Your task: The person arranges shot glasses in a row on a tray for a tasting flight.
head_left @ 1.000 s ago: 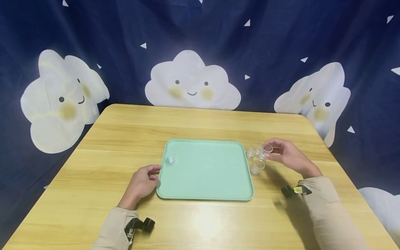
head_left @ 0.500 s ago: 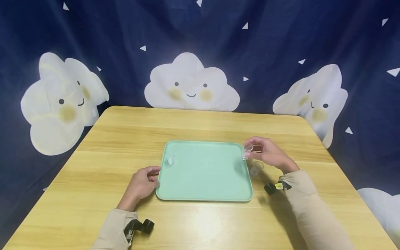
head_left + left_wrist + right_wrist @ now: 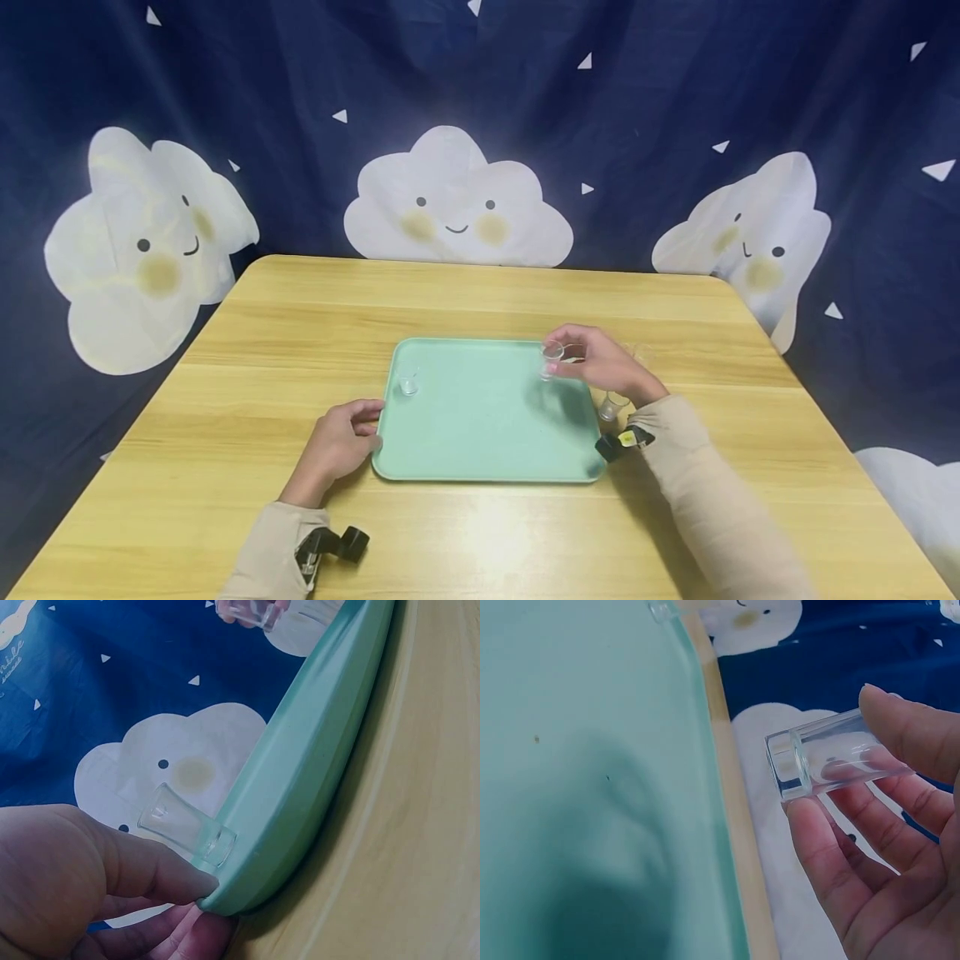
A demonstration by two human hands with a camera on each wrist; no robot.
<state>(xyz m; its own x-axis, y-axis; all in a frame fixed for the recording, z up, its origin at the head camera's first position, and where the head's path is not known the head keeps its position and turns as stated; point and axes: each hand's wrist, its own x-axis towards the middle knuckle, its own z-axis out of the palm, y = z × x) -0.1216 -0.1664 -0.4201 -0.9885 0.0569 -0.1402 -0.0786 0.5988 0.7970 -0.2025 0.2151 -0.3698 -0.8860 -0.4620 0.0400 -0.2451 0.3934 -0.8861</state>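
A mint-green tray [image 3: 480,425] lies on the wooden table. My left hand [image 3: 339,446] pinches its left edge, thumb [image 3: 161,874] on the rim and fingers underneath. Near the tray's left side, one clear shot glass [image 3: 187,825] stands upright. My right hand [image 3: 603,365] holds another clear shot glass [image 3: 832,754] between thumb and fingers, raised over the tray's far right part and casting a shadow there. Beside the tray's right edge stands a further shot glass [image 3: 613,406], partly covered by the right wrist.
Faint glass rims [image 3: 641,354] show behind the right hand, mostly hidden. The wooden table [image 3: 465,533] extends around the tray. A dark blue curtain [image 3: 300,83] with smiling clouds hangs behind its far edge. Small black cameras sit on both wrists.
My right hand has carried its shot glass leftward, from beside the other glasses at the tray's right to above the tray. The left hand has stayed at the tray's edge.
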